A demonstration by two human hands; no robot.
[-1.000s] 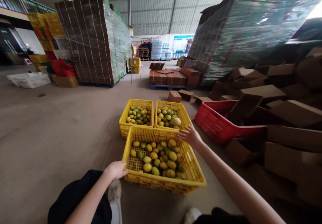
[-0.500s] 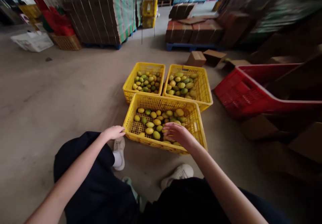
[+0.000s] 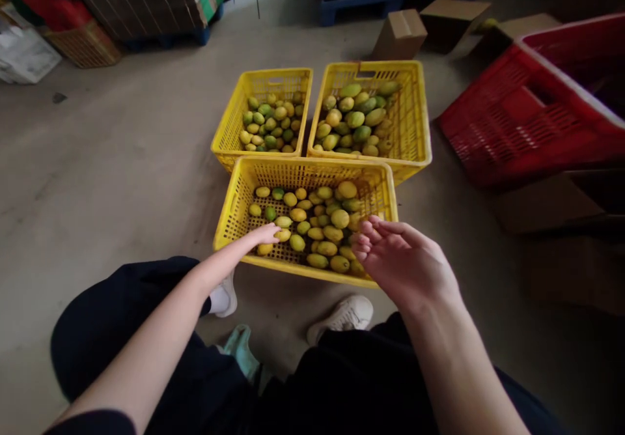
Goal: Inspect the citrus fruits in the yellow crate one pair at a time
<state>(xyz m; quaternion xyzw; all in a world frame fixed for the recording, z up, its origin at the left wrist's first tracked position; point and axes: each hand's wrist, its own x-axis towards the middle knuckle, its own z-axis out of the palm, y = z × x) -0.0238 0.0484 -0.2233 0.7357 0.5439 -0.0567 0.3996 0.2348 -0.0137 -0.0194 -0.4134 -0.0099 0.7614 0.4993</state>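
Just inside the front yellow crate [image 3: 293, 267], the left hand [image 3: 265, 234] hung with fingers bent at a yellow fruit [image 3: 283, 235], whether gripping or only touching it unclear, while the right hand [image 3: 407, 259], half-open and holding nothing, hovered over the crate's right side. Bare floor [image 3: 137, 161] spread left of that crate, two yellow crates [image 3: 413, 112] close behind it. Its oval fruits [image 3: 339, 219], green to yellow, lay thickest rightward.

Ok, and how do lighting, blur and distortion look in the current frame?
Head view: dim overall, the cardboard at right sunk in shadow; head view: the red crate looks stretched toward the edge, the red bundle at upper left soft; head view: the fruit in the near yellow crate reads fairly clearly, without strong glare.
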